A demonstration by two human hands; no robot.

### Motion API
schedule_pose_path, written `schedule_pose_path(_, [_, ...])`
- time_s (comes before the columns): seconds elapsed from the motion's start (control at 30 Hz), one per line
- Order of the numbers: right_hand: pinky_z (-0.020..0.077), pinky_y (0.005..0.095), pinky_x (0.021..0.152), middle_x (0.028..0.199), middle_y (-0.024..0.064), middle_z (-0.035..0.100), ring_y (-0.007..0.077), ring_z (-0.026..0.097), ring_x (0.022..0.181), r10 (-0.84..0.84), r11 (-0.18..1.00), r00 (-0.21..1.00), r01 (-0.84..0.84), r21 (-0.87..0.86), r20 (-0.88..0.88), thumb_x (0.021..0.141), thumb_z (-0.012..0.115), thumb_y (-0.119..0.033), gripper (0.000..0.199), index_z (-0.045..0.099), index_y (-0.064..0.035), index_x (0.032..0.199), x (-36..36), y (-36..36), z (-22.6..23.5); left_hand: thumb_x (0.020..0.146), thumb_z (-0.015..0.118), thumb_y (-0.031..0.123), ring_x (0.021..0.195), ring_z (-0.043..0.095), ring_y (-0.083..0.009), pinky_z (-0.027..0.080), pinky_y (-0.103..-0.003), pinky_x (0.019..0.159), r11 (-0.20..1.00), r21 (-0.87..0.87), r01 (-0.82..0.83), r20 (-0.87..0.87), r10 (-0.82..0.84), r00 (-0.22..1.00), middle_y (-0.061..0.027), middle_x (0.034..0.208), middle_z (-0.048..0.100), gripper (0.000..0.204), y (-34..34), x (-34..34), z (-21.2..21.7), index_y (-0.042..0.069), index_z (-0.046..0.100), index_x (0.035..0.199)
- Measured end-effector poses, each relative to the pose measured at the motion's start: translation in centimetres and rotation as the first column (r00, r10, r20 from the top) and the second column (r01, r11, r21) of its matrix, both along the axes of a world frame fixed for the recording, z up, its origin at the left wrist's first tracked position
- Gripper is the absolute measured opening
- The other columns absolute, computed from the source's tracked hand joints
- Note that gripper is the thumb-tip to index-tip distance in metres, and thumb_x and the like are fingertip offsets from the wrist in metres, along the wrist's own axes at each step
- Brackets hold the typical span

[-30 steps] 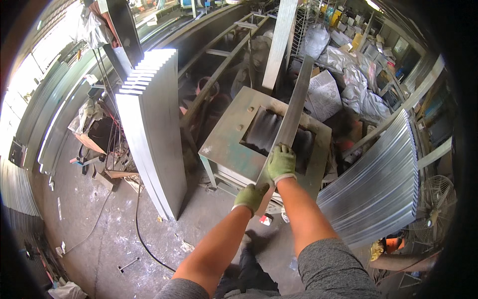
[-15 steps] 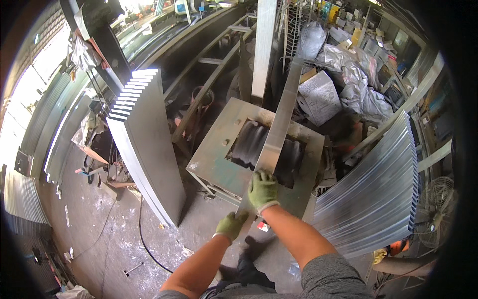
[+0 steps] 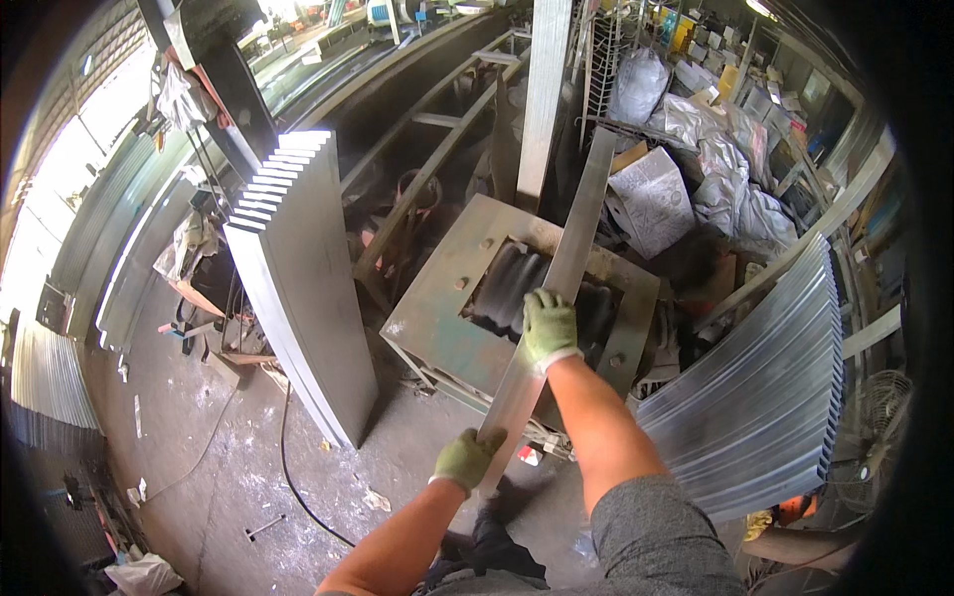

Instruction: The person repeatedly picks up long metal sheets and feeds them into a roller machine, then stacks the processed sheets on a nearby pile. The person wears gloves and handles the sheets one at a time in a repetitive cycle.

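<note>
A long flat metal bar (image 3: pixel 574 250) lies slantwise across a box-shaped machine (image 3: pixel 434 320) with a rectangular opening in its top. Dark ribbed rollers (image 3: pixel 509 288) show in that opening on both sides of the bar; the part beneath it is hidden. My left hand (image 3: pixel 467 459), in a green work glove, is closed round the bar's near end, in front of the machine. Farther up, my right hand (image 3: pixel 550 326), gloved alike, grips the bar from above beside the opening, its fingers bent over the top face.
Left of the machine a stack of metal panels (image 3: pixel 308 288) stands upright. Ribbed metal lengths (image 3: pixel 750 382) lean at the right, near a fan (image 3: pixel 882 412). A black hose (image 3: pixel 286 467) crosses the floor. Behind are a post (image 3: pixel 544 99) and silvery sacks (image 3: pixel 733 179).
My right hand has moved forward along the bar, away from me, onto the part beside the opening. My left hand stays at the near end, slightly lower. The view has shifted a little.
</note>
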State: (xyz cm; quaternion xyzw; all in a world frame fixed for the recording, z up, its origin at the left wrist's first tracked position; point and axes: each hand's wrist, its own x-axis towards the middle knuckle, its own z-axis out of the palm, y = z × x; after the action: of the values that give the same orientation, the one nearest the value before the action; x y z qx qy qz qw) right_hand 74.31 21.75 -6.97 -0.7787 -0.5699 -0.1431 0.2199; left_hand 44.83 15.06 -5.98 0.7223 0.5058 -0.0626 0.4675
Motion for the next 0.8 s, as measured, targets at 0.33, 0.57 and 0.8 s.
schedule_pose_path(0.33, [0.0489, 0.0511, 0.113, 0.128, 0.0168, 0.071, 0.0420, 0.063, 0.125, 0.055, 0.998, 0.994, -0.058, -0.039, -0.093, 0.102, 0.064, -0.018, 0.021, 0.071, -0.0051, 0.116, -3.7, -2.6, 0.7, 0.099, 0.058, 0.079, 0.119, 0.070, -0.0506, 0.054, -0.055, 0.101, 0.993, -0.096, -0.064, 0.010, 0.066, 0.998, -0.0310, 0.120, 0.076, 0.083, -2.0, -3.9, -0.2, 0.002, 0.072, 0.128])
schedule_pose_path(0.57, [0.0480, 0.0518, 0.114, 0.130, 0.0155, 0.070, 0.0407, 0.060, 0.131, 0.074, 0.997, 0.997, -0.074, 0.002, -0.022, 0.098, 0.065, -0.017, 0.015, 0.069, -0.0061, 0.107, -10.4, -6.4, -1.7, 0.098, 0.059, 0.080, 0.119, 0.070, -0.0507, 0.055, -0.056, 0.099, 0.995, -0.090, -0.037, 0.045, 0.041, 0.998, -0.0317, 0.118, 0.076, 0.084, -5.9, -11.3, -4.1, 0.002, 0.072, 0.126])
schedule_pose_path(0.8, [0.0391, 0.0552, 0.120, 0.138, 0.0143, 0.067, 0.0414, 0.051, 0.141, 0.120, 0.989, 0.987, -0.128, -0.069, -0.109, 0.100, 0.063, -0.017, 0.016, 0.069, -0.0058, 0.109, -19.8, -11.3, -4.7, 0.096, 0.065, 0.078, 0.116, 0.072, -0.0509, 0.056, -0.056, 0.095, 0.995, -0.057, -0.087, 0.011, 0.088, 0.996, -0.0302, 0.116, 0.077, 0.079, -11.0, -21.1, -8.0, 0.004, 0.074, 0.123])
